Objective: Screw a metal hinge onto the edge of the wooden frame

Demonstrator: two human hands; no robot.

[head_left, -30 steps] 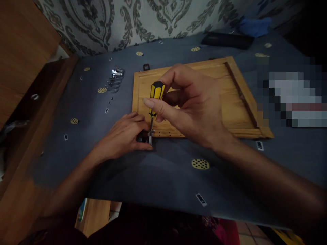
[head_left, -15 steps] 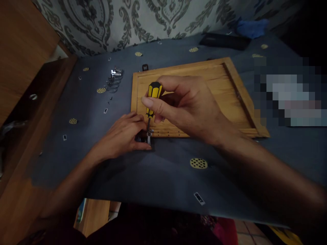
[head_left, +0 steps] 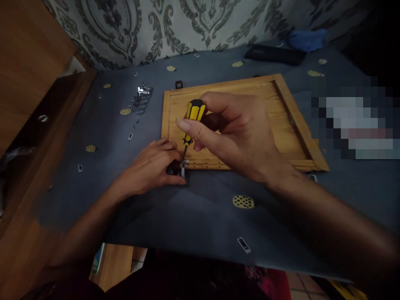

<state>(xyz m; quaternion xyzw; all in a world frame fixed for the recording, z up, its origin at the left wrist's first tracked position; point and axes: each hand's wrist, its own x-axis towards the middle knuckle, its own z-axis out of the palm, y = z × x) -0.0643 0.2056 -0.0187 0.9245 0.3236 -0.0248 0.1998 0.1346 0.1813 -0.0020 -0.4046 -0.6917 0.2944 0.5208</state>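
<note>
The right hand (head_left: 240,133) is closed on the yellow-and-black handle of a screwdriver (head_left: 195,114), with the thumb along the near side and the other fingers curled behind. The screwdriver is slightly tilted; its shaft points down, and its tip meets a small metal fitting (head_left: 183,166) at the near left corner of a wooden panel (head_left: 278,121). The left hand (head_left: 153,164) is closed around this fitting, forefinger above and thumb below; the exact contact of the remaining fingers cannot be determined. The panel lies flat, its raised border facing up and a row of small dark holes along the near edge. It rests on a desk (head_left: 187,221) covered with dark blue cloth printed with yellow spotted ovals and small white labels. Left of the panel are a pile of metal parts (head_left: 142,98) and, nearer, a few small screws (head_left: 134,125). A dark clip (head_left: 179,84) sits just beside the far edge of the panel. At the far right are a long black case (head_left: 275,55) and a crumpled blue rag (head_left: 308,39). A patterned curtain (head_left: 187,25) hangs behind the desk; a wooden cabinet (head_left: 31,54) stands to the left.
</note>
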